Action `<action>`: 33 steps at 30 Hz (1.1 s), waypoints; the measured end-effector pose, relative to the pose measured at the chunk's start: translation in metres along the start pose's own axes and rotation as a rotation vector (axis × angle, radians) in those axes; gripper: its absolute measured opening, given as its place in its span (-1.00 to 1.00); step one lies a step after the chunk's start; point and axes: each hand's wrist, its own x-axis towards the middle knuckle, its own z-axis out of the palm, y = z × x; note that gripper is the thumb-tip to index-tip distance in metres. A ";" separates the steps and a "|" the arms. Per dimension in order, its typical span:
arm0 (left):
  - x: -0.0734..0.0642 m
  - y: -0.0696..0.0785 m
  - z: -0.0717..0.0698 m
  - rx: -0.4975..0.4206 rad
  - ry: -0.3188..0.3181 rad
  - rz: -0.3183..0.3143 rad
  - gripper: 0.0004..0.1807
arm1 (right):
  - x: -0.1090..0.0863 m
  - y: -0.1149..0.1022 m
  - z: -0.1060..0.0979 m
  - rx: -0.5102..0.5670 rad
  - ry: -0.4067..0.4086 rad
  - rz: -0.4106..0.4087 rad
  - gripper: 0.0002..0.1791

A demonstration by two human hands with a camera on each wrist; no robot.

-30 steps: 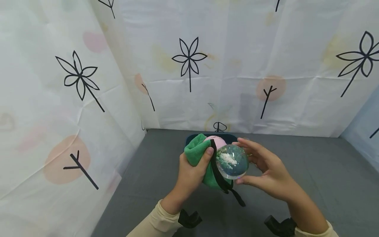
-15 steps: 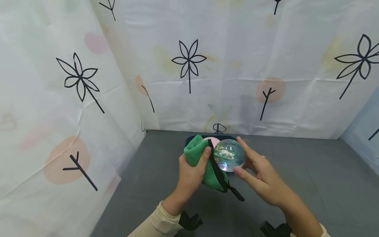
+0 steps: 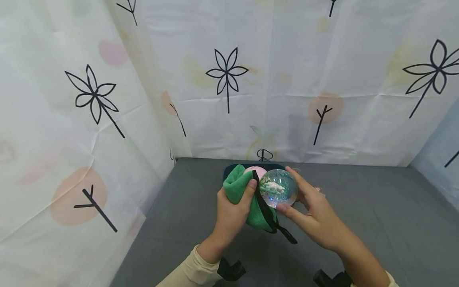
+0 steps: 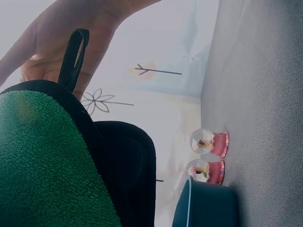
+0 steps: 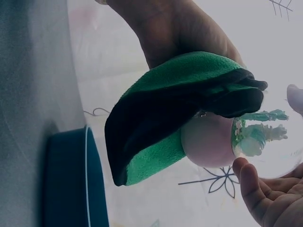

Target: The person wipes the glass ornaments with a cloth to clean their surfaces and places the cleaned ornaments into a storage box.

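Note:
My left hand point(image 3: 233, 211) grips a green towelling cloth point(image 3: 256, 215) with black trim and a hanging loop. It is wrapped against the pink rounded base point(image 5: 208, 142) of a snow globe point(image 3: 279, 188). The globe lies tilted in the air, its clear ball toward my right hand point(image 3: 319, 215). My right thumb and fingers hold the ball from the right. Glitter and a white and green figure show inside it. In the right wrist view, the cloth hides part of the base.
Behind my hands a dark blue bin point(image 3: 226, 172) stands on the grey table point(image 3: 376, 211). Two snow globes with red bases, a nearer one point(image 4: 216, 172) and a farther one point(image 4: 220, 144), stand beside it. A patterned white sheet point(image 3: 279, 79) closes off the back.
The snow globe has shifted slightly up and left and turned, with glitter now swirling in it. My right hand moved left with it, its thumb now at the ball's lower edge. My left hand barely moved.

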 end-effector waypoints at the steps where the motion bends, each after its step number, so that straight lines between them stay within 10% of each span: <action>1: 0.000 0.000 0.000 -0.001 -0.002 -0.003 -0.68 | 0.000 0.000 0.000 -0.005 0.010 0.003 -0.02; 24: 0.000 0.003 -0.003 0.013 -0.036 -0.009 -0.70 | -0.001 -0.003 -0.002 -0.084 0.030 0.010 -0.03; 33: -0.001 0.005 -0.003 0.001 -0.040 -0.006 -0.71 | 0.001 0.001 -0.007 -0.041 -0.007 -0.128 0.05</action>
